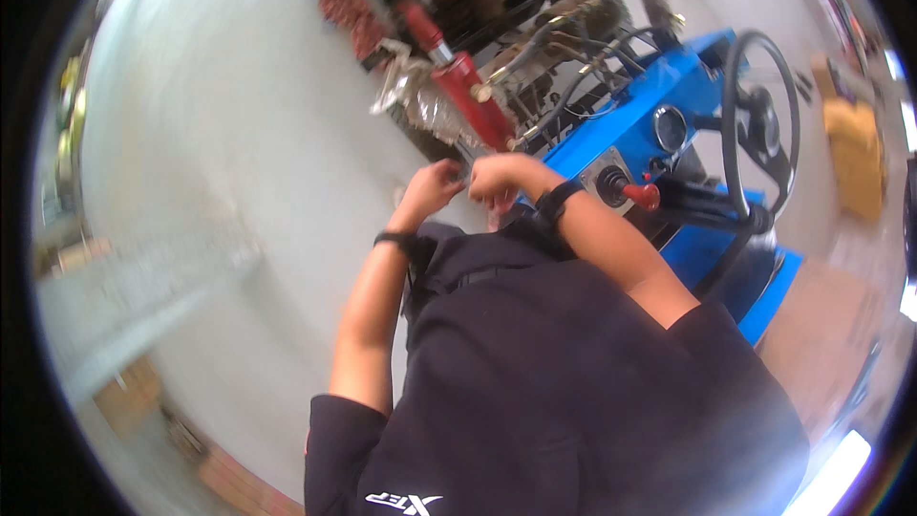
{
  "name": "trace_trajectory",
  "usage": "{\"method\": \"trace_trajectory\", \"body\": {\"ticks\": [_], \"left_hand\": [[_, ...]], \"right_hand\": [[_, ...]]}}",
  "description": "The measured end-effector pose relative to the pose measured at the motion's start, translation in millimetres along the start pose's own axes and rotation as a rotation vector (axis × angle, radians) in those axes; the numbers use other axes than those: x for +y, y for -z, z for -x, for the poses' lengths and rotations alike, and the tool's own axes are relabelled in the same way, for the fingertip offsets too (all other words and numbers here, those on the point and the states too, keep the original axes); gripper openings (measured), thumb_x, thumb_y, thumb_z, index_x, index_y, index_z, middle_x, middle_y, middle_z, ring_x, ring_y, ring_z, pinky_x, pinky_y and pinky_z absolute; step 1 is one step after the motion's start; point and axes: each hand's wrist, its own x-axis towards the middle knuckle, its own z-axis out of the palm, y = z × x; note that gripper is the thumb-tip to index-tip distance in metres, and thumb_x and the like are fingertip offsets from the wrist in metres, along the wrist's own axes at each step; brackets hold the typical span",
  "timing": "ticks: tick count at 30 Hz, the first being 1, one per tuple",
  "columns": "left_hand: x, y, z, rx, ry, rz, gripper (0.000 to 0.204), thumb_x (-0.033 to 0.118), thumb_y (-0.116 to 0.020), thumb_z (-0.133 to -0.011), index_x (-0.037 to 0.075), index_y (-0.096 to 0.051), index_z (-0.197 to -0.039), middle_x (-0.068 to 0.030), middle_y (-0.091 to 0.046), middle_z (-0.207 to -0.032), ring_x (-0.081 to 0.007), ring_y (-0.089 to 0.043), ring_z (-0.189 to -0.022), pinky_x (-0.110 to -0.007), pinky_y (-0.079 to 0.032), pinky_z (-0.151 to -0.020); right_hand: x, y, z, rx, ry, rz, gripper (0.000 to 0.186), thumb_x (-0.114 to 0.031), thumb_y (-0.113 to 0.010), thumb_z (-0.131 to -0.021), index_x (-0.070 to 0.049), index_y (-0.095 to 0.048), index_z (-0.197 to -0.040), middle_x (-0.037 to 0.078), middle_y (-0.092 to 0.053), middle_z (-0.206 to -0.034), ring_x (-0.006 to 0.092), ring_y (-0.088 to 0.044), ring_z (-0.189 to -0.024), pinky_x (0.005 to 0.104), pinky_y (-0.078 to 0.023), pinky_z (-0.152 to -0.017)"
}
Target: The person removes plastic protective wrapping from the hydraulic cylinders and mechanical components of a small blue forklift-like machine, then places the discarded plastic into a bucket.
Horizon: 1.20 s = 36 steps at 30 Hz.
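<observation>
Left hand: the left hand (435, 186) is bending its fingers inward at the front of the body; whether they are closing on anything, I cannot tell.
Right hand: the right hand (499, 177) is curling, knuckles up, close beside the left; its grip is being hidden by the fingers.
Slim grey piece: a slim grey piece (465, 150) is showing between and just beyond the hands, below the red cylinder; contact is remaining unclear.
Wrists: each is wearing a black band (557, 200).
Red cylinder: the red cylinder (475, 100) is slanting down toward the hands from the upper left.
Plastic wrap: crumpled clear plastic wrap (430, 103) is lying against the cylinder's left side.
Hoses: dark hoses (564, 100) are running between the cylinder and the blue panel.
Blue panel: the blue panel (597, 129) is standing to the right, carrying a round gauge (670, 128) and a lever with a red knob (647, 197).
Steering wheel: a black steering wheel (762, 121) is rising beyond the lever.
Floor: pale floor (239, 134) is stretching along the left.
</observation>
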Motion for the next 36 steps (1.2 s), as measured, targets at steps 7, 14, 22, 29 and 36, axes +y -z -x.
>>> {"method": "trace_trajectory", "body": {"ticks": [7, 14, 22, 29, 36], "left_hand": [[-223.9, 90.5, 79.3, -0.018, 0.500, 0.084, 0.042, 0.015, -0.081, -0.077, 0.000, -0.067, -0.113, -0.0108, -0.071, -0.076, -0.0183, -0.068, -0.060, -0.032, -0.056, -0.056], [-266.7, 158.6, 135.3, -0.214, 0.745, -0.049, 0.040, 0.019, -0.080, -0.078, -0.003, -0.068, -0.109, -0.0097, -0.072, -0.083, -0.0184, -0.070, -0.064, -0.030, -0.054, -0.054], [-230.6, 196.6, 53.3, -0.304, 0.399, -0.282, 0.045, 0.026, -0.078, -0.078, -0.002, -0.068, -0.112, -0.0146, -0.074, -0.086, -0.0204, -0.072, -0.069, -0.033, -0.056, -0.066], [-76.7, 163.9, -23.3, -0.344, -0.020, -0.655, 0.038, 0.030, -0.074, -0.081, 0.008, -0.070, -0.111, -0.0135, -0.074, -0.089, -0.0292, -0.071, -0.087, -0.040, -0.055, -0.078], [52.7, 75.8, -45.4, -0.497, -0.585, -0.707, 0.019, 0.021, -0.069, -0.086, 0.008, -0.068, -0.100, -0.0124, -0.069, -0.082, -0.0349, -0.066, -0.079, -0.045, -0.052, -0.070]], "right_hand": [[77.1, -52.6, -110.9, 0.201, 0.143, -0.661, 0.038, -0.024, -0.046, -0.092, 0.007, -0.066, -0.101, 0.023, -0.073, -0.086, 0.0282, -0.072, -0.063, 0.0389, -0.057, -0.054], [54.6, -60.8, -108.9, 1.419, -0.436, -0.954, 0.050, -0.039, -0.055, -0.092, 0.005, -0.060, -0.116, 0.033, -0.066, -0.110, 0.0477, -0.063, -0.106, 0.0510, -0.051, -0.092], [44.9, -52.5, -113.0, 1.464, -0.428, -1.065, 0.050, -0.039, -0.068, -0.084, 0.004, -0.066, -0.109, 0.030, -0.067, -0.112, 0.0445, -0.064, -0.107, 0.0487, -0.053, -0.092], [65.2, -54.0, -127.7, 1.531, -0.522, -1.120, 0.039, -0.034, -0.064, -0.087, 0.000, -0.067, -0.107, 0.025, -0.070, -0.105, 0.0426, -0.067, -0.100, 0.0491, -0.055, -0.086], [53.1, -80.7, -136.2, 1.492, -0.396, -1.111, 0.031, -0.028, -0.051, -0.094, -0.001, -0.063, -0.102, 0.024, -0.071, -0.091, 0.0441, -0.069, -0.087, 0.0537, -0.055, -0.079]]}}
